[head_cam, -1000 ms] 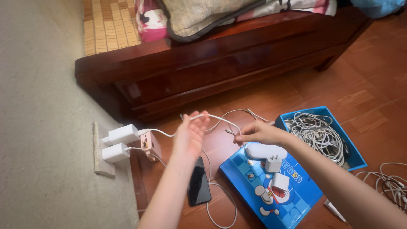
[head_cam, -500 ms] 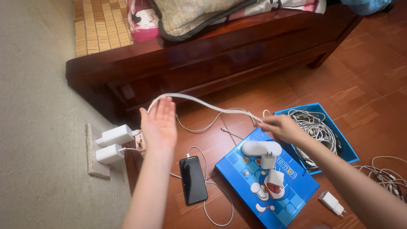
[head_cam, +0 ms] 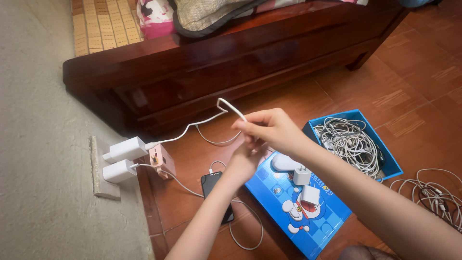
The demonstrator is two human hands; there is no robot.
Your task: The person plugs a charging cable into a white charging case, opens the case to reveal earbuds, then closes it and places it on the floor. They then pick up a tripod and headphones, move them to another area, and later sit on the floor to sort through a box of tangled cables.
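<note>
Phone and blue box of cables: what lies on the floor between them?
In the head view, a blue cartoon-printed lid lies between the phone and the blue box, carrying white chargers. The left hand hovers above that stretch.

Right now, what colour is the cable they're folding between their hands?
White, clearest in the head view: the cable loops above the right hand.

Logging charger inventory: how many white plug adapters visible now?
4. Two chargers in the wall socket, upper and lower; two loose adapters on the blue lid, one above the other. More may hide under the cables.
</note>
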